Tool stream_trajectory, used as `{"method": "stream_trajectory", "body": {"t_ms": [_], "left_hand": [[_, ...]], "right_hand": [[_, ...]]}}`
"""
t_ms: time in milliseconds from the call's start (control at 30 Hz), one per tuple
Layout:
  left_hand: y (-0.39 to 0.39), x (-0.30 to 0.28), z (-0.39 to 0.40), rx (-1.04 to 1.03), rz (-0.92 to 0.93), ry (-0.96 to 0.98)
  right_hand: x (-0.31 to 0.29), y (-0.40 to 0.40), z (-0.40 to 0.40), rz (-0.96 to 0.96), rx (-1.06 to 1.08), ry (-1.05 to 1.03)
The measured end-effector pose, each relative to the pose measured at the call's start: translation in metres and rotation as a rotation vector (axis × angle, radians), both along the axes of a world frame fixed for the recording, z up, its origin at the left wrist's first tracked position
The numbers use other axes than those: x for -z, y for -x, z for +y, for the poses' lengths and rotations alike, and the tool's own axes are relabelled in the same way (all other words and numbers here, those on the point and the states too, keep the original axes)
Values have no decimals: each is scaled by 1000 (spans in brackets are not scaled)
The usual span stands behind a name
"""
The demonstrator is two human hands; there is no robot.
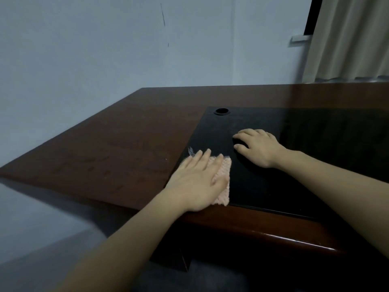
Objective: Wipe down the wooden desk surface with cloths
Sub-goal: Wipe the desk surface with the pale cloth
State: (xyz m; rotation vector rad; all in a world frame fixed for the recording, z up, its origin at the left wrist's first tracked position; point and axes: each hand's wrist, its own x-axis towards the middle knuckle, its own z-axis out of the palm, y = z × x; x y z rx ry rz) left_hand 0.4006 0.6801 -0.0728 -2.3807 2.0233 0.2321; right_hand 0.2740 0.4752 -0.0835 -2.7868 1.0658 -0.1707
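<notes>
A person's left hand [197,182] presses flat, fingers straight and slightly spread, on a pink textured cloth [221,180] at the near left edge of a black inset panel [294,161] set into a dark reddish wooden tabletop [117,148]. The cloth lies where the panel's left border meets the wood, close to the tabletop's rounded front edge [273,234]. The right hand [259,146] rests on the panel farther back and to the right, well apart from the left, its fingers curled over something dark; whether it holds a second cloth cannot be told against the black surface. A small pale smear [191,151] shows on the panel just beyond the left fingertips. A round cable hole [221,111] sits at the panel's far left corner. To the left of the cloth a broad stretch of wood runs to the tabletop's left edge, marked with faint smudges. Beyond the tabletop stands a plain pale blue wall [105,49]; a beige curtain [353,39] hangs at the upper right beside a dark window strip [313,15].
</notes>
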Motion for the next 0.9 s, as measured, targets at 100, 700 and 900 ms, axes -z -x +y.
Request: {"method": "stream_trajectory", "body": {"t_ms": [100,700,900], "left_hand": [[16,2,25,19,9,6],[2,-1,5,-116,-2,-16],[-5,0,26,-24,0,-42]], "right_hand": [[2,3,-1,-1,-9,7],[0,3,3,-2,-8,-15],[0,4,3,8,-2,-16]]}}
